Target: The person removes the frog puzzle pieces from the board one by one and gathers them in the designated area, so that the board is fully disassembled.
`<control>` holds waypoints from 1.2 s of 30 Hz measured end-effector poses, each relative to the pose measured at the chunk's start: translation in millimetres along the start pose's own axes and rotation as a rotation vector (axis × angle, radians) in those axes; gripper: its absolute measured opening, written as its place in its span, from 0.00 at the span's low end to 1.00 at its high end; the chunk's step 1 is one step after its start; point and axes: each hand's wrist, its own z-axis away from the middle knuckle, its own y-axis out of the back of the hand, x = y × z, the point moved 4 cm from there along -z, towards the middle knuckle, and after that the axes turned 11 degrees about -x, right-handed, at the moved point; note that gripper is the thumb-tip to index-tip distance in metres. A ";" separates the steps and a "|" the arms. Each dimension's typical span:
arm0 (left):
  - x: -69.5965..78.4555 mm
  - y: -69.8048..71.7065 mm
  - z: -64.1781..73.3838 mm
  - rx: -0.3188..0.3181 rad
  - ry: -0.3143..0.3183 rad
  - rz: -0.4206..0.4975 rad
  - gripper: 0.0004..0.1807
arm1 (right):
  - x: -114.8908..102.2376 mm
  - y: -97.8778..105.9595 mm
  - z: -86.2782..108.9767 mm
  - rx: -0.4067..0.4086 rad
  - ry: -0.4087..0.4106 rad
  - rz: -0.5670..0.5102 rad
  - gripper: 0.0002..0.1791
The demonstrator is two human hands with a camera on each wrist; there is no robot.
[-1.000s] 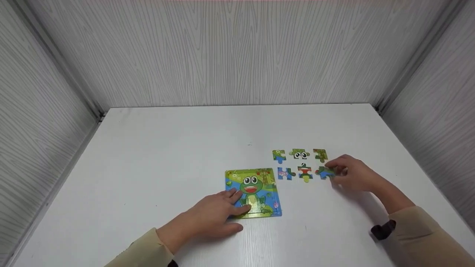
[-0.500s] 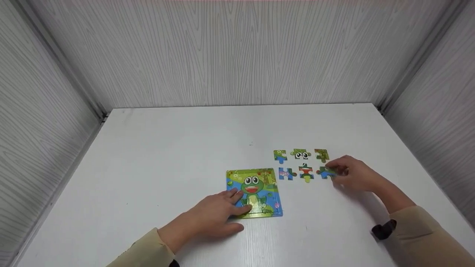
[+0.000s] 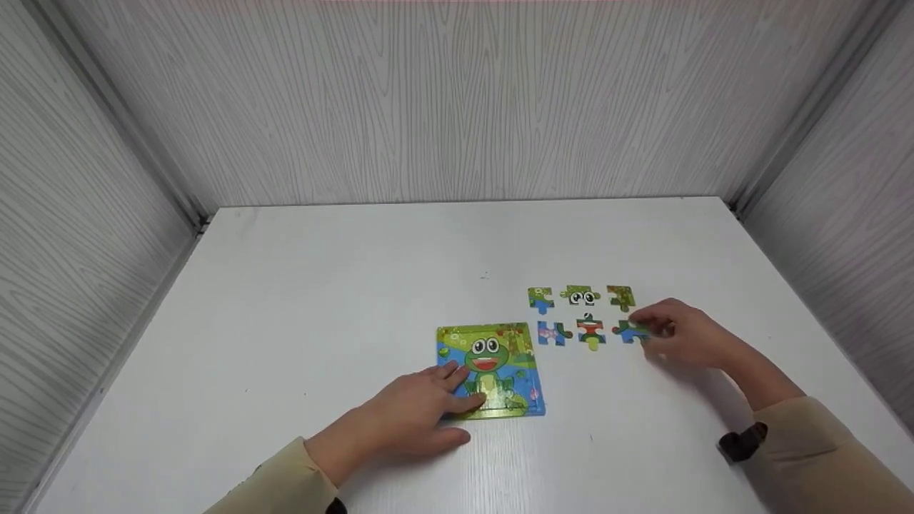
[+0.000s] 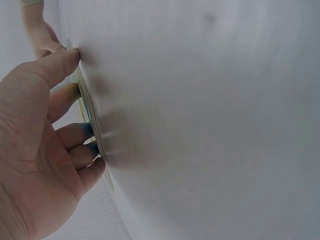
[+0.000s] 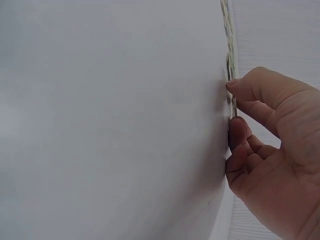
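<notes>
Hands (image 3: pixel 413 412) (image 3: pixel 684 334) touch puzzle board (image 3: pixel 521 375) and piece (image 3: pixel 630 331) — frog's head (image 3: pixel 487 353) points away.

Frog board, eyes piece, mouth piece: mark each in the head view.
Frog board (image 3: pixel 485 364): head view, on the printed frog's mouth.
Eyes piece (image 3: pixel 582 296): head view, between the printed eyes.
Mouth piece (image 3: pixel 590 330): head view, near its middle.

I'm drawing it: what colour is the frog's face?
Green; the frog's face shows best in the head view.
</notes>
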 end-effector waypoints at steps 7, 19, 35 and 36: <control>1.4 1.0 -1.0 -0.002 -0.010 -0.004 0.31 | -0.5 2.0 1.1 0.000 -0.019 -0.001 0.30; 1.0 2.8 -6.8 -0.017 0.002 0.019 0.31 | -53.9 10.1 -3.4 0.067 0.142 0.035 0.25; -10.2 24.3 -8.6 0.062 0.029 0.073 0.33 | -165.7 -50.9 -34.6 -0.080 0.386 0.099 0.24; -12.8 26.0 -7.7 0.065 0.037 0.072 0.33 | -169.9 -55.7 -36.8 -0.091 0.389 0.095 0.24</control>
